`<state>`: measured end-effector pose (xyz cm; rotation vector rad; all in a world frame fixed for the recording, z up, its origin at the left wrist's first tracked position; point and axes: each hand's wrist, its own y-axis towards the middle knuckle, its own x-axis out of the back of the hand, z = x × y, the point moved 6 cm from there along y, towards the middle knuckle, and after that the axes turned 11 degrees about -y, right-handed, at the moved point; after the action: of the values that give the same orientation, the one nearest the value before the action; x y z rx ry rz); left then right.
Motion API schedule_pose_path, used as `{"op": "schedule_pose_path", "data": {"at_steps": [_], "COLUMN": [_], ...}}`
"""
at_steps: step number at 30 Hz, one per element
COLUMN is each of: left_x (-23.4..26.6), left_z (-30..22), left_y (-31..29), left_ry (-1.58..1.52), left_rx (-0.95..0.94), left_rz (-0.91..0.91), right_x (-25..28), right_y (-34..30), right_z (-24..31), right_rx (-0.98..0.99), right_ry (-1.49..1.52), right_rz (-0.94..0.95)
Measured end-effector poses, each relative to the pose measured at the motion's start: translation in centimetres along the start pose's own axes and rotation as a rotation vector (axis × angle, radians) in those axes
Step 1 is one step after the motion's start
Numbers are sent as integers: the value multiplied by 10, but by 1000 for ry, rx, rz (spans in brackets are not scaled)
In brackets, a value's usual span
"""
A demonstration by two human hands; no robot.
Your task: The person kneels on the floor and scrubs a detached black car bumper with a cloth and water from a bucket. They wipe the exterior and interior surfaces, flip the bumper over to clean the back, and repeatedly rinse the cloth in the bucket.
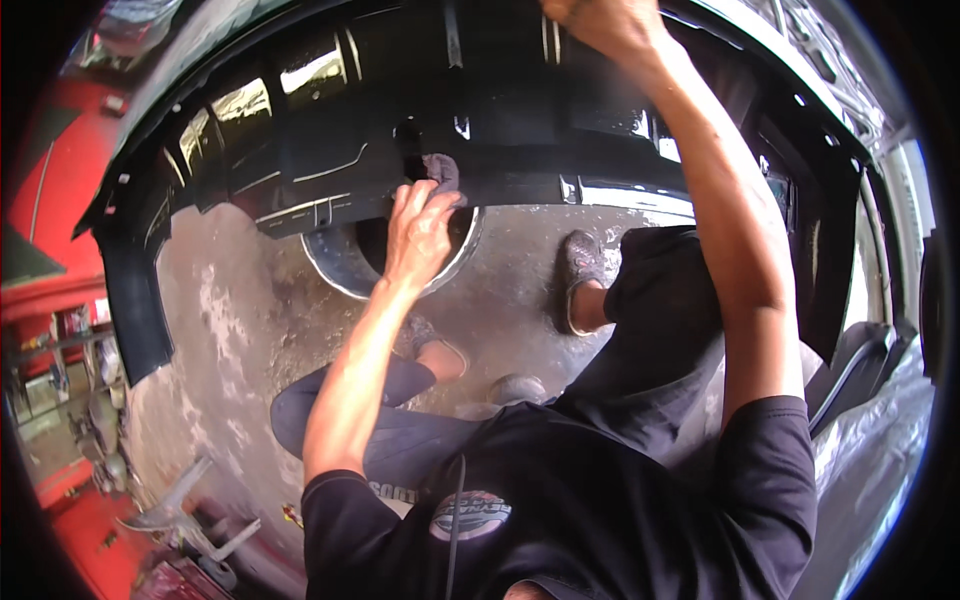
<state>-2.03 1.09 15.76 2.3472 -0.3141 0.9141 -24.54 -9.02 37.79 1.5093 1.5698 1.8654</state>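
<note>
A large glossy black car bumper [520, 120] curves across the upper part of the view, its ends bending down at both sides. My left hand [418, 240] is closed on a dark grey cloth [442, 176], pressed against the lower middle of the bumper, beside a dark opening. At the top of the view my right hand [615, 22] lies over the bumper's far part, the arm stretched across it. The fingers of that hand are mostly cut off by the picture's edge, so their grip is hidden.
Below the bumper a round bucket [325, 262] stands on the wet, stained concrete floor [230, 300]. A red cabinet with shelves [60, 330] stands at the left, with a metal stand [190, 515] near it. Silvery plastic sheeting [870, 450] covers something at the right.
</note>
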Motion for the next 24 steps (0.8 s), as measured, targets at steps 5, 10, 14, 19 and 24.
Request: {"op": "schedule_pose_path", "data": {"at_steps": [5, 10, 14, 19, 24], "left_x": [-67, -128, -119, -80, -117], "left_z": [-38, -80, -73, -46, -75], "left_y": [31, 46, 46, 37, 44], "left_ry": [173, 108, 101, 147, 25], "left_rx": [-67, -179, -226, -61, -163], "left_rz": [175, 271, 248, 333, 286], "right_x": [7, 2, -1, -3, -5], "right_y": [-2, 0, 0, -8, -3], "right_z": [-8, -6, -5, -9, -8], "right_rx": [-9, -9, -12, -20, -25], "right_ry": [-44, -59, -63, -50, -44], "right_rz": [38, 49, 49, 44, 45]}}
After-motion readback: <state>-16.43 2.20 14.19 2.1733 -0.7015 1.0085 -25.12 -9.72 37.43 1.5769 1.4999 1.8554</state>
